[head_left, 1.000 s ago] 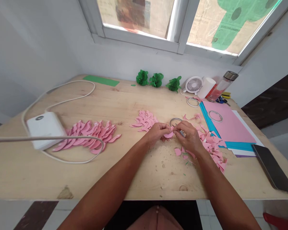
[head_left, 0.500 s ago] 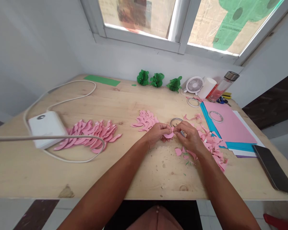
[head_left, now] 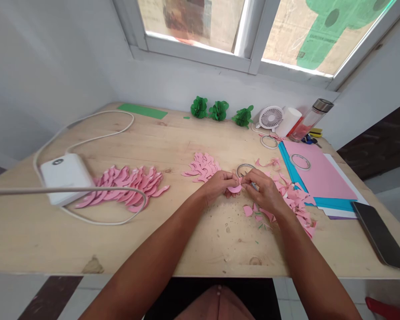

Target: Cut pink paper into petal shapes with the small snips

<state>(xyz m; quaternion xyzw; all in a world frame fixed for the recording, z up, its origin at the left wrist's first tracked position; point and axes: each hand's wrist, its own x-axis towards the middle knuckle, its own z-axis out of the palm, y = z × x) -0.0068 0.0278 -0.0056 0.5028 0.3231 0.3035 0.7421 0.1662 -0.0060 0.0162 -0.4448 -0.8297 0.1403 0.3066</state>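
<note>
My left hand [head_left: 221,183] is closed in a pinch on a small curved pink paper piece [head_left: 234,189]. Opposite it, my right hand [head_left: 260,187] has its fingertips pressed together at the upper right edge of the same piece. A grey, metallic-looking part shows by the right fingers, mostly hidden, and I cannot make out what it is. Just beyond the hands lies a tape roll [head_left: 242,167]. A small pile of wavy pink cutouts [head_left: 202,166] sits beyond my left hand, while pink paper scraps [head_left: 300,204] spread beside and under my right forearm.
A larger pile of pink cutouts [head_left: 130,186] lies left, by a white power bank [head_left: 66,175] with a looping cable. Green paper ornaments [head_left: 219,110], a fan [head_left: 270,118] and a bottle [head_left: 311,120] stand at the back. Paper sheets [head_left: 323,173] and a phone [head_left: 382,233] lie right.
Both hands stay together at the pink piece with hardly any movement. The view has shifted very slightly.
</note>
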